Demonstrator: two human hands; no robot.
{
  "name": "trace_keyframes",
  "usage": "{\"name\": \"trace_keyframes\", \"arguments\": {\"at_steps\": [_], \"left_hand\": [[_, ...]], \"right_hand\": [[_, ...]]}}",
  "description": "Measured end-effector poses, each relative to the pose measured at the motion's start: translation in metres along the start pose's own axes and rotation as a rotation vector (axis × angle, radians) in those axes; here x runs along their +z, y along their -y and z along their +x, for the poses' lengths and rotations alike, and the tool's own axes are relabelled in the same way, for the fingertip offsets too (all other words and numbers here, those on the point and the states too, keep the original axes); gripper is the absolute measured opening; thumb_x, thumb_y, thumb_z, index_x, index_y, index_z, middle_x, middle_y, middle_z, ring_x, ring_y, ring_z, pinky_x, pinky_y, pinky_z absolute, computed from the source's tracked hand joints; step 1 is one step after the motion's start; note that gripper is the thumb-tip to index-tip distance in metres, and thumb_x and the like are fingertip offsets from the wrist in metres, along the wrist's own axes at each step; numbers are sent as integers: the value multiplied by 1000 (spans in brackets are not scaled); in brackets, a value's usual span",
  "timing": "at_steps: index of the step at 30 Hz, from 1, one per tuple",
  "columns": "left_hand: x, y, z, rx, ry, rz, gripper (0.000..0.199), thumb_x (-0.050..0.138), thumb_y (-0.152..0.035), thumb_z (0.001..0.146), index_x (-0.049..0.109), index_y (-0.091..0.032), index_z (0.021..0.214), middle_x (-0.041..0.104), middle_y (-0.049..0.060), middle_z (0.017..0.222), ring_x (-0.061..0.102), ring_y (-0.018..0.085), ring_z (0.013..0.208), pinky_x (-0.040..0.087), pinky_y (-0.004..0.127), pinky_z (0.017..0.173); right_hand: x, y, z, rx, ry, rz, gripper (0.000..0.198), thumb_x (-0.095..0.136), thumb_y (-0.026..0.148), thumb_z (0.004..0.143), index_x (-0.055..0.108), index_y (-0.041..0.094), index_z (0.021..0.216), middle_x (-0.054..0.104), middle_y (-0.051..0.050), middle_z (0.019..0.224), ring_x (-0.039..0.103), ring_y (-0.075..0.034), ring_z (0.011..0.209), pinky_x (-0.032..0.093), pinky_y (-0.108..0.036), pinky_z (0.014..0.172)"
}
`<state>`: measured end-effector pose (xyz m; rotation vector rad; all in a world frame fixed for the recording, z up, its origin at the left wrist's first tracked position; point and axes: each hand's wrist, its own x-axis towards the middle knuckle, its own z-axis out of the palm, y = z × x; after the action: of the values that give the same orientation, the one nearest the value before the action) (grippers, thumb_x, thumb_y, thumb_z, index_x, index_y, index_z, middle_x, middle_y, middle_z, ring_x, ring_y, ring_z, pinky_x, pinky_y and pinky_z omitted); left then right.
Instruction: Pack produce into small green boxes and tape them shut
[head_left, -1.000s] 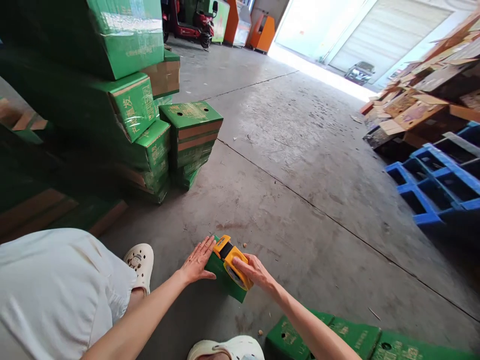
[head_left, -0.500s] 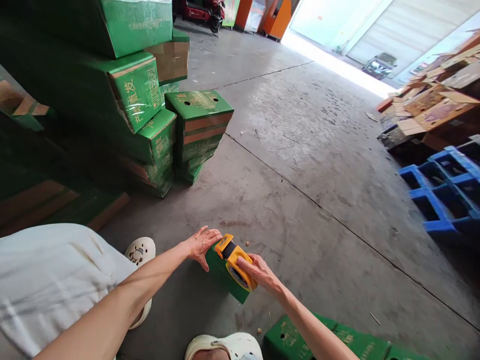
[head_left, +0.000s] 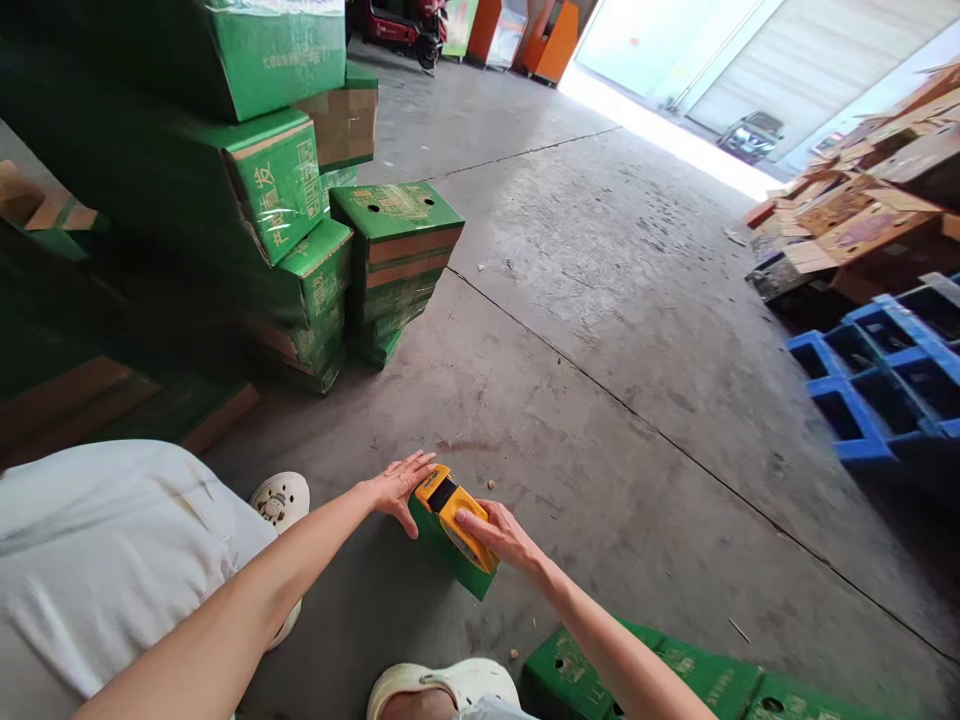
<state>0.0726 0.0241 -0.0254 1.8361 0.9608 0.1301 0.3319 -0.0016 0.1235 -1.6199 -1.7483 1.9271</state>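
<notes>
Between my feet stands a narrow green cardboard box (head_left: 471,582), mostly covered from above by what lies over it. My right hand (head_left: 499,530) grips a yellow tape dispenser (head_left: 442,490), with its front end at the far end of the box. At that same end rests my left hand (head_left: 399,490), fingers stretched out and thumb apart, close beside the dispenser's front. Whether tape is stuck to the box there, I cannot make out.
Stacked green cartons (head_left: 397,220) rise at left. More green boxes (head_left: 574,670) lie by my right foot. Blue plastic pallets (head_left: 862,430) and a heap of flattened cardboard (head_left: 862,230) stand at right. A red scooter (head_left: 397,25) is parked at the back.
My right hand and the tape dispenser have shifted slightly left, closer to my left hand. The left hand stays at the box end with its fingers a little closer together.
</notes>
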Motion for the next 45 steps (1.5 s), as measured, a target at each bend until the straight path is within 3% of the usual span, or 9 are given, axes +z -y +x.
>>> {"name": "trace_keyframes", "arguments": {"at_steps": [6, 10, 12, 14, 17, 21, 26, 37, 45], "left_hand": [[-1, -5, -10, -89, -104, -308, 147, 99, -52, 45, 24, -40, 170, 0, 8, 182, -1, 48, 164, 18, 66, 129], [-21, -8, -22, -236, -298, -807, 100, 87, -37, 60, 55, -25, 154, 50, 14, 163, 48, 37, 149, 45, 48, 118], [-28, -11, -25, -342, -275, -947, 65, 80, -43, 70, 71, -15, 128, 71, 17, 135, 69, 31, 124, 56, 42, 104], [-30, -17, -24, -403, -188, -977, 51, 76, -56, 76, 74, -12, 102, 79, 18, 108, 77, 29, 100, 61, 40, 89], [-28, -30, -20, -472, -41, -1054, 62, 73, -76, 75, 70, -15, 84, 81, 18, 92, 79, 28, 84, 62, 38, 75], [-26, -42, -19, -481, 103, -1229, 69, 84, -80, 62, 71, -18, 89, 81, 11, 95, 77, 23, 83, 61, 33, 75], [-22, -44, -21, -410, -57, -1185, 59, 97, -58, 52, 72, -18, 87, 75, 3, 81, 69, 14, 72, 56, 28, 74], [-19, -41, 1, -377, -317, -895, 34, 86, -45, 62, 68, -17, 67, 61, -4, 55, 56, 11, 54, 43, 23, 56], [-46, 3, -23, -443, -503, -757, 23, 81, -37, 67, 70, -17, 66, 59, -4, 53, 54, 11, 53, 44, 24, 56]], "right_hand": [[0, 2, 1, 13, 6, -13, 78, 66, 88, 78, 73, 13, 98, 64, -2, 74, 55, -15, 65, 44, -25, 57], [-5, -4, 2, 17, -10, -16, 79, 66, 89, 77, 73, 13, 99, 67, -3, 76, 58, -16, 67, 47, -25, 59], [-6, -5, 2, 19, -18, -33, 79, 66, 89, 77, 73, 13, 97, 67, -3, 76, 58, -16, 67, 47, -25, 60], [-5, -4, 2, 17, -14, -29, 78, 66, 89, 77, 72, 13, 95, 66, -3, 75, 58, -16, 67, 47, -24, 60], [-3, 2, 1, 29, 5, 22, 76, 68, 87, 78, 71, 13, 95, 65, -2, 74, 56, -14, 63, 46, -24, 58], [0, 10, -1, 51, 28, 97, 75, 71, 86, 75, 69, 14, 94, 65, -2, 74, 57, -14, 60, 47, -24, 56], [0, 12, -1, 69, 23, 97, 74, 73, 85, 74, 69, 14, 93, 67, -3, 75, 60, -15, 63, 49, -25, 58], [-7, 1, 12, 84, 50, -10, 75, 67, 88, 77, 67, 14, 87, 61, -1, 71, 53, -13, 62, 39, -23, 55], [-17, -11, -10, 149, 43, -54, 75, 64, 92, 75, 63, 16, 81, 59, -1, 66, 52, -13, 57, 37, -23, 50]]}}
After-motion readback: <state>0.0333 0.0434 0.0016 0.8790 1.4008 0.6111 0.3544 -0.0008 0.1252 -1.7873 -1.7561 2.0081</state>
